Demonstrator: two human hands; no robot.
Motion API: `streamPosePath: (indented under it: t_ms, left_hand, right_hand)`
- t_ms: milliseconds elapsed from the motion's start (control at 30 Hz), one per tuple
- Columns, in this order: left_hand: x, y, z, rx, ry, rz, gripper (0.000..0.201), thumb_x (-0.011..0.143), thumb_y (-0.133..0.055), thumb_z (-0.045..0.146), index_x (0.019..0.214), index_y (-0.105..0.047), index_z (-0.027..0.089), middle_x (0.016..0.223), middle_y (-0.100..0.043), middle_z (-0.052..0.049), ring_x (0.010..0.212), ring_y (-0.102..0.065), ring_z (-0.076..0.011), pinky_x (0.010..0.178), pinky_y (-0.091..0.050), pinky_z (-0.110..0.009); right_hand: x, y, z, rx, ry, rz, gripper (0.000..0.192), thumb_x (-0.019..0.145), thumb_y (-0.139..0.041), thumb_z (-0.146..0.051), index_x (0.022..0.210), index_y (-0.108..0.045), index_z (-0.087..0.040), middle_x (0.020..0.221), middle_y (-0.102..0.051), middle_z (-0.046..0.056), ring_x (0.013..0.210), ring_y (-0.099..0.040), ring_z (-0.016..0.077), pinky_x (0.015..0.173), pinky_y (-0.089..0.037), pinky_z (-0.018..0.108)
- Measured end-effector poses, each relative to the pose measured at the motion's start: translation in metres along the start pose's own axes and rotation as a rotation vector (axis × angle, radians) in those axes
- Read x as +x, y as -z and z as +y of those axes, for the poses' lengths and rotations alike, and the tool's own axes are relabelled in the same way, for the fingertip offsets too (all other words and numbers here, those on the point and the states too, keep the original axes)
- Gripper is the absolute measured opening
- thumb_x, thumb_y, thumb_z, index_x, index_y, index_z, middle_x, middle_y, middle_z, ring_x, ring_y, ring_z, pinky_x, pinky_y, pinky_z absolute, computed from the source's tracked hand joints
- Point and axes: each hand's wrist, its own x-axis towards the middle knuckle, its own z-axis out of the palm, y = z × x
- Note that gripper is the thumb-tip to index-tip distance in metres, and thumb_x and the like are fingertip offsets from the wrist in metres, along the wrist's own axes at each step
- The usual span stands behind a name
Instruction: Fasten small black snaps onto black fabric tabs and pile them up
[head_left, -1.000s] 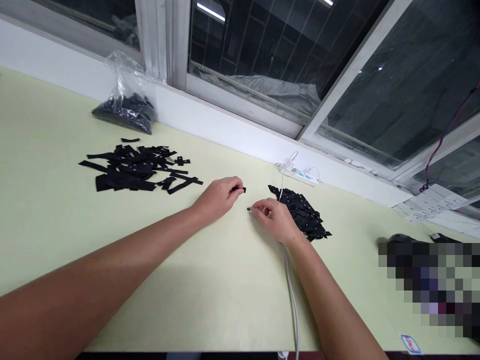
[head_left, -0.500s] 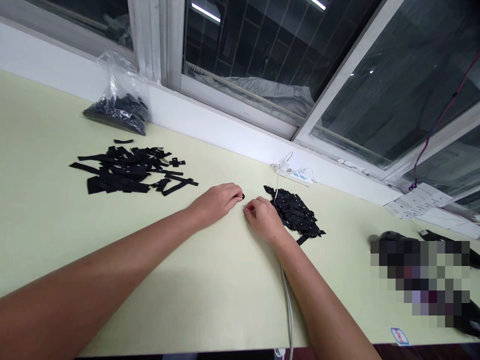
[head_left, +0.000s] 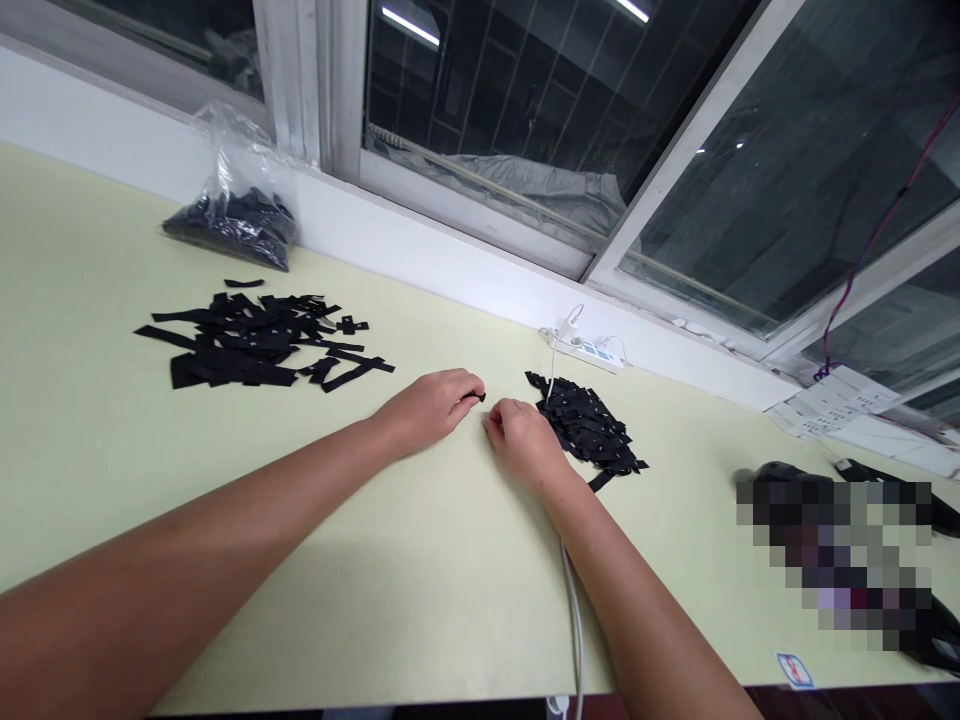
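Pinched in the fingertips of my left hand (head_left: 439, 405) is a small black strip (head_left: 478, 398), with only its end showing. My right hand (head_left: 523, 437) is beside it, a short gap away, its thumb and fingers closed together; what they hold, if anything, is hidden. Just right of that hand lies a heap of short black strips (head_left: 592, 425), some with small light marks. A looser pile of black strips (head_left: 251, 345) spreads over the table to the left of my left hand.
A clear plastic bag (head_left: 232, 225) of black pieces rests against the wall. Behind the right heap is a white power strip (head_left: 589, 350); a white cable (head_left: 574, 610) runs under my right forearm. A pixelated dark object (head_left: 795, 490) lies right on the pale table (head_left: 390, 620).
A little more of the black strip shows at my left fingertips. Both hands stay almost in place, and the whole view has shifted slightly.
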Motion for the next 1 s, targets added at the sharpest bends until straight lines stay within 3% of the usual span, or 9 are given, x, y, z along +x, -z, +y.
streamPosePath:
  t_ms: [133, 267, 400, 533, 633, 733, 1000]
  left_hand:
    - [0.0, 0.0, -0.003, 0.021, -0.011, -0.005, 0.021, 0.095, -0.042, 0.02, 0.1, -0.062, 0.02, 0.102, -0.067, -0.006, 0.092, -0.061, -0.0201, 0.082, -0.045, -0.033]
    - [0.0, 0.001, -0.005, 0.061, -0.059, -0.029, 0.023, 0.096, -0.04, 0.019, 0.099, -0.062, 0.02, 0.102, -0.066, -0.006, 0.093, -0.061, -0.0197, 0.083, -0.045, -0.032]
    - [0.0, 0.003, -0.004, 0.168, -0.163, -0.103, 0.023, 0.096, -0.042, 0.015, 0.1, -0.064, 0.019, 0.101, -0.066, -0.007, 0.093, -0.06, -0.0205, 0.081, -0.045, -0.032]
    - [0.001, 0.002, -0.001, 0.303, -0.357, -0.173, 0.026, 0.093, -0.043, 0.006, 0.096, -0.066, 0.018, 0.096, -0.067, -0.007, 0.088, -0.06, -0.0201, 0.078, -0.045, -0.032]
    - [0.001, 0.0, 0.001, 0.346, -0.475, -0.159, 0.03, 0.089, -0.044, 0.0, 0.097, -0.067, 0.018, 0.094, -0.068, -0.007, 0.087, -0.06, -0.0201, 0.078, -0.046, -0.033]
    - [0.0, -0.001, 0.001, 0.316, -0.499, -0.111, 0.03, 0.09, -0.045, 0.001, 0.103, -0.067, 0.018, 0.096, -0.069, -0.007, 0.088, -0.061, -0.02, 0.078, -0.048, -0.033]
    - [-0.002, -0.003, 0.0, 0.14, -0.293, -0.034, 0.021, 0.096, -0.047, 0.018, 0.096, -0.068, 0.017, 0.094, -0.07, -0.006, 0.09, -0.062, -0.0191, 0.08, -0.049, -0.032]
  right_hand:
    - [-0.003, 0.003, -0.001, 0.081, 0.011, -0.021, 0.016, 0.093, -0.049, -0.016, 0.107, -0.058, -0.018, 0.097, -0.068, 0.009, 0.088, -0.06, 0.0217, 0.072, -0.039, 0.03]
    - [-0.005, 0.007, 0.004, 0.155, 0.062, -0.016, 0.019, 0.091, -0.048, -0.011, 0.101, -0.062, -0.019, 0.098, -0.068, 0.008, 0.089, -0.06, 0.0204, 0.077, -0.041, 0.03]
    - [-0.006, 0.017, 0.012, 0.271, 0.056, 0.187, 0.019, 0.093, -0.047, -0.015, 0.098, -0.064, -0.02, 0.096, -0.067, 0.007, 0.084, -0.06, 0.0191, 0.077, -0.043, 0.03]
    - [-0.008, 0.025, 0.009, 0.416, 0.017, 0.412, 0.015, 0.094, -0.048, -0.024, 0.097, -0.063, -0.02, 0.096, -0.067, 0.008, 0.087, -0.06, 0.02, 0.077, -0.046, 0.031]
    - [-0.009, 0.024, 0.002, 0.535, 0.007, 0.35, 0.016, 0.093, -0.049, -0.027, 0.1, -0.062, -0.021, 0.1, -0.069, 0.005, 0.092, -0.062, 0.0198, 0.079, -0.047, 0.031]
    - [-0.009, 0.02, -0.004, 0.61, 0.004, 0.228, 0.014, 0.092, -0.05, -0.028, 0.097, -0.062, -0.022, 0.096, -0.071, 0.003, 0.089, -0.065, 0.0186, 0.075, -0.048, 0.029]
    - [-0.005, 0.008, 0.001, 0.714, -0.03, 0.227, 0.014, 0.086, -0.055, -0.026, 0.09, -0.067, -0.021, 0.086, -0.073, 0.003, 0.075, -0.067, 0.0168, 0.07, -0.05, 0.027]
